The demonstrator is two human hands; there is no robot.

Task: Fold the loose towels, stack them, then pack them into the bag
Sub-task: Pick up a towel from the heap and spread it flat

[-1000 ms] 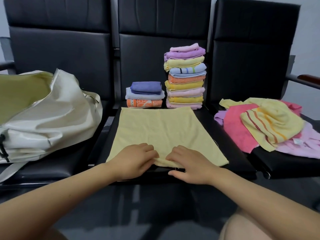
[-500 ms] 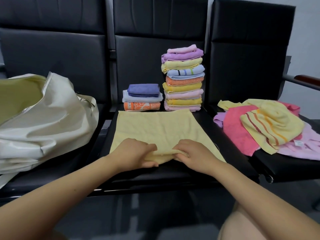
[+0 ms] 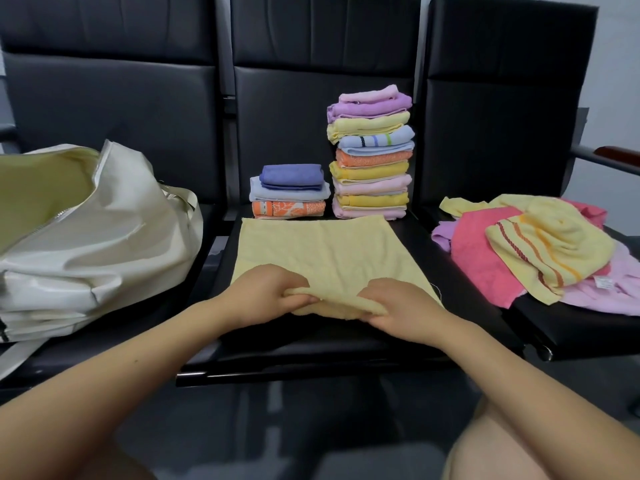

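A pale yellow towel lies spread on the middle black seat. My left hand and my right hand each pinch its near edge, which is lifted and bunched between them. Behind it stand a tall stack of folded towels and a short stack of three. A heap of loose towels, pink, yellow-striped and lilac, covers the right seat. The cream bag lies open on the left seat.
Three black chairs with high backs stand in a row. A wooden-topped armrest juts out at the far right. The middle seat's front edge runs below my wrists, and my knees show at the bottom.
My hands went from lying flat on the towel's near edge to pinching it, and they have raised and drawn that edge away from the seat front.
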